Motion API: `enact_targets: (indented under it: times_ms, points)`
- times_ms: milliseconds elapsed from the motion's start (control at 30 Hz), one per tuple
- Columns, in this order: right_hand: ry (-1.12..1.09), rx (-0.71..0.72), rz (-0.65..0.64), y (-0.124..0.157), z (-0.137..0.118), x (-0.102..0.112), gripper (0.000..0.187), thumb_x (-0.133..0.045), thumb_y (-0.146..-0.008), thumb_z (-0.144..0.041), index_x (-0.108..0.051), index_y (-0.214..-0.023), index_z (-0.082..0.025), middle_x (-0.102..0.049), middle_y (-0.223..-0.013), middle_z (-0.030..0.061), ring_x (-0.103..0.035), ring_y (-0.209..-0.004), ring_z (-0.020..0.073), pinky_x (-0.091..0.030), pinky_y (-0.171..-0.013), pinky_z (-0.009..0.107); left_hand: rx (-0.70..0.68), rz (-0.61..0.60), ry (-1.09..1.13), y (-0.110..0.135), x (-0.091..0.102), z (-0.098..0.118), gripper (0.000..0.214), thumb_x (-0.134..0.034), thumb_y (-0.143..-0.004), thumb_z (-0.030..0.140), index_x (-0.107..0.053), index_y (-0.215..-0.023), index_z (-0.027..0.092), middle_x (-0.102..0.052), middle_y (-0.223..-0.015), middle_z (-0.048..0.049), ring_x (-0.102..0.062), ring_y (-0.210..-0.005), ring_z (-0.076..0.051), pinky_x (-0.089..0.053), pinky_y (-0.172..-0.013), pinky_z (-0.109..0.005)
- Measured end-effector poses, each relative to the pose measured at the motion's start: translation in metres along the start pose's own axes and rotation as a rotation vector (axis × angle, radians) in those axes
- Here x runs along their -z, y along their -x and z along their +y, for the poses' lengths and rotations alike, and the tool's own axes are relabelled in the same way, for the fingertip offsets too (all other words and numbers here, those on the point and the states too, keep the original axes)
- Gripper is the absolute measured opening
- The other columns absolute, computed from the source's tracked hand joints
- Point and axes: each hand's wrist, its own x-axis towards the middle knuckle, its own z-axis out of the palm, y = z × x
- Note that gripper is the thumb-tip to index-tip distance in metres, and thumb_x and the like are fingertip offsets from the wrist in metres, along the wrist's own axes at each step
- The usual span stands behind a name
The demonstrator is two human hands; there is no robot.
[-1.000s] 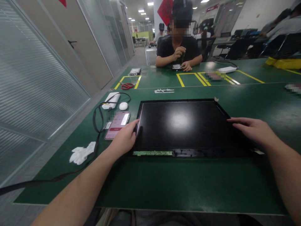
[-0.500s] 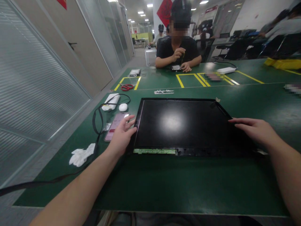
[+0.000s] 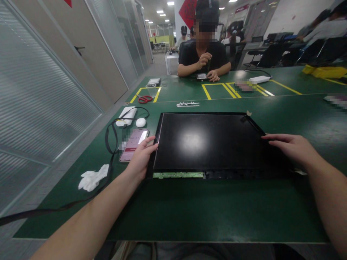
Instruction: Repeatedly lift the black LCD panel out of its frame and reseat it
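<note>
A black flat display panel lies on the green table, with a thin green circuit strip along its near edge. My left hand rests against the panel's left edge, fingers stretched out toward it. My right hand lies flat with fingers extended on the panel's right edge. Neither hand holds anything.
Left of the panel lie a phone, a white round case, a white power bank with a black cable, and a white glove. Red scissors lie farther back. A person in black sits across the table.
My left hand slid off the panel's left edge, spread its fingers beside the phone, then came back against the edge. My right hand has stayed on the right edge.
</note>
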Motion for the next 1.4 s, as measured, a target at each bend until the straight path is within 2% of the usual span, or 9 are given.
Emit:
enact_targets:
  times_ms: [100,200,300,433,600,767,967,1233,1400]
  points:
    - [-0.010,-0.014,-0.003,0.002,-0.002,0.001,0.036,-0.063,-0.068,-0.041,-0.081,-0.098,-0.031,-0.073,-0.128,0.0012,-0.061,-0.126,0.0310,-0.036,-0.115,0.047,0.025,-0.020,0.011,0.000,0.000,-0.001,0.060,-0.065,-0.086,0.018,-0.050,-0.144,0.028,-0.080,-0.098,-0.0053,-0.079,-0.077,-0.025,-0.066,-0.062,-0.036]
    - [-0.015,-0.007,0.000,0.003,-0.003,0.001,0.034,-0.063,-0.068,-0.039,-0.081,-0.096,-0.031,-0.074,-0.126,0.0013,-0.062,-0.125,0.0319,-0.038,-0.114,0.049,0.062,-0.056,0.039,0.002,0.001,0.000,0.068,-0.067,-0.087,0.018,-0.046,-0.151,0.031,-0.081,-0.097,-0.0061,-0.079,-0.077,-0.025,-0.066,-0.066,-0.038]
    - [-0.015,0.011,0.017,0.004,-0.004,0.000,0.031,-0.064,-0.068,-0.038,-0.081,-0.093,-0.031,-0.076,-0.121,0.0017,-0.063,-0.123,0.0317,-0.040,-0.113,0.049,0.090,-0.070,0.060,0.004,0.001,0.001,0.077,-0.072,-0.082,0.012,-0.046,-0.153,0.030,-0.081,-0.104,-0.0073,-0.079,-0.079,-0.025,-0.065,-0.062,-0.033]
    - [-0.034,-0.009,0.033,0.005,-0.007,-0.001,0.032,-0.065,-0.068,-0.037,-0.081,-0.094,-0.030,-0.077,-0.119,0.0022,-0.064,-0.122,0.0310,-0.040,-0.112,0.047,0.043,-0.106,0.036,0.004,0.004,0.002,0.087,-0.079,-0.072,0.005,-0.049,-0.151,0.023,-0.080,-0.110,-0.0097,-0.079,-0.081,-0.025,-0.065,-0.062,-0.031]
    - [-0.019,0.014,0.020,0.004,-0.005,-0.001,0.030,-0.065,-0.068,-0.037,-0.082,-0.093,-0.030,-0.076,-0.120,0.0018,-0.064,-0.122,0.0314,-0.040,-0.112,0.047,0.016,-0.191,0.024,0.004,0.005,0.000,0.063,-0.080,-0.069,0.006,-0.068,-0.130,0.018,-0.082,-0.102,-0.0080,-0.079,-0.081,-0.025,-0.065,-0.064,-0.030]
    - [-0.007,0.044,0.018,0.001,0.000,-0.001,0.030,-0.066,-0.069,-0.038,-0.081,-0.094,-0.031,-0.076,-0.122,0.0020,-0.064,-0.122,0.0318,-0.040,-0.112,0.049,-0.001,-0.187,0.005,0.006,0.002,-0.001,0.049,-0.081,-0.067,0.007,-0.072,-0.114,0.017,-0.082,-0.100,-0.0074,-0.078,-0.087,-0.026,-0.064,-0.067,-0.029]
    - [-0.012,0.042,0.005,0.000,0.001,-0.001,0.033,-0.065,-0.068,-0.040,-0.082,-0.095,-0.031,-0.075,-0.124,0.0014,-0.062,-0.125,0.0317,-0.037,-0.115,0.049,-0.058,-0.210,0.033,0.009,0.001,-0.002,0.058,-0.087,-0.062,0.012,-0.069,-0.116,0.018,-0.080,-0.109,-0.0075,-0.075,-0.103,-0.028,-0.062,-0.077,-0.030]
    - [-0.005,0.032,-0.016,-0.002,0.004,-0.001,0.033,-0.065,-0.068,-0.041,-0.082,-0.095,-0.031,-0.074,-0.126,0.0016,-0.063,-0.124,0.0335,-0.040,-0.113,0.052,-0.118,-0.235,0.032,0.012,0.003,0.000,0.063,-0.091,-0.060,0.021,-0.069,-0.118,0.020,-0.077,-0.116,-0.0090,-0.068,-0.119,-0.034,-0.056,-0.098,-0.043]
    - [0.010,0.043,-0.031,-0.005,0.007,0.001,0.034,-0.065,-0.068,-0.041,-0.081,-0.096,-0.031,-0.074,-0.126,0.0019,-0.064,-0.124,0.0337,-0.040,-0.113,0.052,-0.160,-0.240,0.001,0.012,0.005,-0.001,0.065,-0.092,-0.059,0.025,-0.069,-0.120,0.020,-0.073,-0.127,-0.0109,-0.065,-0.123,-0.036,-0.053,-0.102,-0.047]
